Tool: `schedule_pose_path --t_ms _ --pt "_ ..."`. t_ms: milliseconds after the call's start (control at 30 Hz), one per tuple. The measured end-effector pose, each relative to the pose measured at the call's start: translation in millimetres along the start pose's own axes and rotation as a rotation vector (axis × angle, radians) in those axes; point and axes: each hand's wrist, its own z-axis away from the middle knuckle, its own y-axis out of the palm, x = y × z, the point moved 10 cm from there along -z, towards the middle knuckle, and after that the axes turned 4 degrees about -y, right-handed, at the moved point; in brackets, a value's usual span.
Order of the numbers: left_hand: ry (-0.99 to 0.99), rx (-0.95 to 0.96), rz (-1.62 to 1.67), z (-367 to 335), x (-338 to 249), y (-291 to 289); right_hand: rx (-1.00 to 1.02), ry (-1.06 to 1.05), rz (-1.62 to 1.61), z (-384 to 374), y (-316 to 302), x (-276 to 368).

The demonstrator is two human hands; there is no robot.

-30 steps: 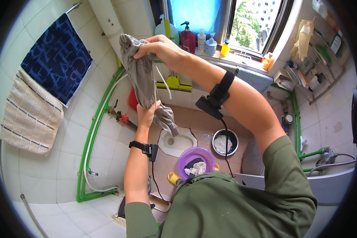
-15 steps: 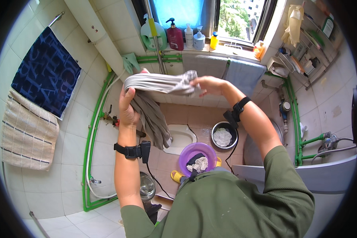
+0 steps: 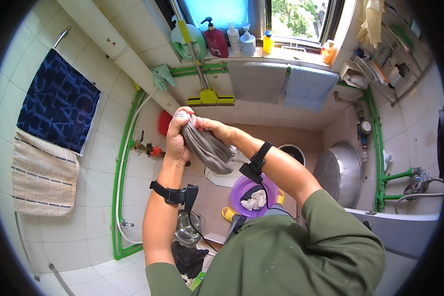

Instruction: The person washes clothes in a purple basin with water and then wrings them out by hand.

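A bunched grey-brown piece of clothing [image 3: 209, 150], its exact kind unclear, hangs folded from both hands in the middle of the view. My left hand [image 3: 176, 140] is closed around its upper end. Close beside it, my right hand [image 3: 215, 129] grips the same cloth, thumb and fingers pressed together. The loose folds drop over the squat toilet [image 3: 222, 177]. Below and to the right, a purple basin [image 3: 241, 188] with dark and white clothes [image 3: 254, 199] stands on the floor by my feet.
A steel bowl [image 3: 301, 152] is partly hidden behind my right forearm, and a large metal tub [image 3: 338, 175] leans at the right. A yellow-green mop [image 3: 210, 98] stands against the far wall. Bottles [image 3: 215, 39] line the sill. Towels [image 3: 59, 101] hang at left.
The cloth was stretched between my hands; now it is folded together and hangs lower. My right hand has come left to meet the left hand. The view has shifted slightly, showing the mop head.
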Motion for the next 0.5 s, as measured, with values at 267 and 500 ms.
schedule_pose_path --t_ms 267,500 --pt "0.118 -0.277 -0.304 -1.6 -26.8 -45.0 0.055 0.205 0.14 4.7 22.9 -28.0" --pt "0.694 0.075 -1.742 52.6 -75.1 25.4 -0.063 0.299 -0.075 22.1 -3.8 -24.3"
